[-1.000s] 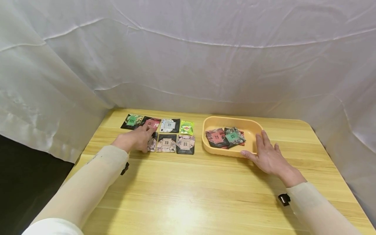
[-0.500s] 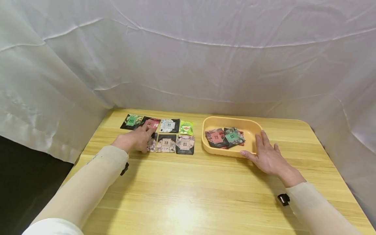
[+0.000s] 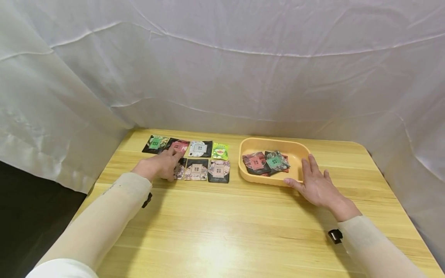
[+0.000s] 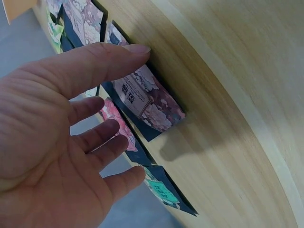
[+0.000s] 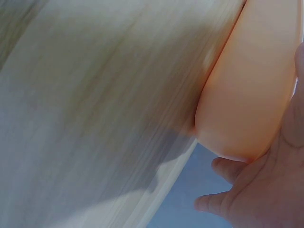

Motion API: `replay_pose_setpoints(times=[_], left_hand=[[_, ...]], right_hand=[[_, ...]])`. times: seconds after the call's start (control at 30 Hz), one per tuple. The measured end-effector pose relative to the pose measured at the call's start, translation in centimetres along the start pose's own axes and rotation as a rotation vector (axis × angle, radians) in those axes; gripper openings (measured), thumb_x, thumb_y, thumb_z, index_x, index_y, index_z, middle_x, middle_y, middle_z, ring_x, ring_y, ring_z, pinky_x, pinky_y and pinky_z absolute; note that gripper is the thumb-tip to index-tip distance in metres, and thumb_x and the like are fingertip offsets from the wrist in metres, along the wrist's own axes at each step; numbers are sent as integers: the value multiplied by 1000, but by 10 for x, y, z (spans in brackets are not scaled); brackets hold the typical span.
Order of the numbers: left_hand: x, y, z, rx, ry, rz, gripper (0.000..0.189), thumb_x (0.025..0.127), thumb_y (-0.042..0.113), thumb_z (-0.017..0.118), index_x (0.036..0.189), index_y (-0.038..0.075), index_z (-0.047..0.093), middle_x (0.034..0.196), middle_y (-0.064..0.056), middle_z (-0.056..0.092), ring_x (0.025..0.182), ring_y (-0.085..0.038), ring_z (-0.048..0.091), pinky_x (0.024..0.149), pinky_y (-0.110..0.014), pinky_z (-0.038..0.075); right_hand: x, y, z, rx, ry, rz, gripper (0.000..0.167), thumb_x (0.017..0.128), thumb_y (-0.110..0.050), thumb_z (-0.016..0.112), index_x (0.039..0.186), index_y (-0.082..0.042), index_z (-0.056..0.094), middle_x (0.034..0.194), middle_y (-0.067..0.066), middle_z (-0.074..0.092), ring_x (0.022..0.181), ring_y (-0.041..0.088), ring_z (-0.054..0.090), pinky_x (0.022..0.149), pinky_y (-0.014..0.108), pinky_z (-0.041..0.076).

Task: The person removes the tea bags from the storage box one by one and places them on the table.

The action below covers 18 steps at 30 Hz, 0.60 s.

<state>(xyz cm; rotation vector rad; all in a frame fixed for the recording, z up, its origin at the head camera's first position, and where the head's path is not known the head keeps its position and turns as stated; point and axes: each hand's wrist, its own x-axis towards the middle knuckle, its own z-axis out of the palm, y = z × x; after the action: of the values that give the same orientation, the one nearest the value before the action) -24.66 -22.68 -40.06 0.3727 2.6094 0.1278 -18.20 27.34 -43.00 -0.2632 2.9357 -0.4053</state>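
Observation:
My left hand (image 3: 158, 164) hovers low over the left end of two rows of tea sachets, its fingers slightly bent and spread. In the left wrist view, the thumb overlaps a pink-purple floral sachet (image 4: 131, 97), while the other fingertips lie near a red sachet (image 4: 119, 124); nothing is in the grasp. At the right front corner of a yellow-orange plastic tray (image 3: 278, 141), my right hand (image 3: 318, 187) rests with fingers extended along the side and thumb by the front rim. Inside the tray lie a red-labelled sachet (image 3: 256, 163) and a green-labelled sachet (image 3: 276, 161), overlapping others.
Other sachets lie flat on the wooden table (image 3: 208, 216): a green-labelled one (image 3: 155, 143) at far left, a white-and-black one (image 3: 201, 148), a bright green one (image 3: 220, 151) and two floral ones in front. A pale curtain (image 3: 222, 77) hangs behind the table's back edge.

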Motion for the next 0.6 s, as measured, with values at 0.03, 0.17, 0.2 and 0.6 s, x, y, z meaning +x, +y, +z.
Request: replay_pose_setpoints(times=[0.03,0.17,0.2,0.6], left_hand=[[0,0,0,-4,-1,-1,112,84,7,83,171,14,13,174,-28,-11,157,-54,17,113,-63,45],[0,4,-3,9,17,14,103,87,6,77,170,11,16,174,-28,-4,159,-51,14,115,-62,42],[1,5,-4,16,36,27,98,89,6,76,169,9,19,175,-28,1,159,-50,15,117,-62,41],[14,89,-29,112,338,227,63,96,20,75,154,13,52,158,-15,48,146,-36,47,118,-55,45]], right_hand=[[0,0,0,0,0,0,114,102,-75,40,164,11,-2,169,35,-17,146,67,25,115,86,8],[-1,2,0,8,-1,0,114,102,-75,40,164,10,-3,169,34,-19,149,66,21,116,85,7],[-1,2,0,11,-1,0,114,102,-75,40,164,10,-3,169,34,-19,150,65,19,116,84,6],[-1,1,-1,20,19,-10,115,101,-76,43,164,10,0,170,36,-12,155,61,9,118,83,5]])
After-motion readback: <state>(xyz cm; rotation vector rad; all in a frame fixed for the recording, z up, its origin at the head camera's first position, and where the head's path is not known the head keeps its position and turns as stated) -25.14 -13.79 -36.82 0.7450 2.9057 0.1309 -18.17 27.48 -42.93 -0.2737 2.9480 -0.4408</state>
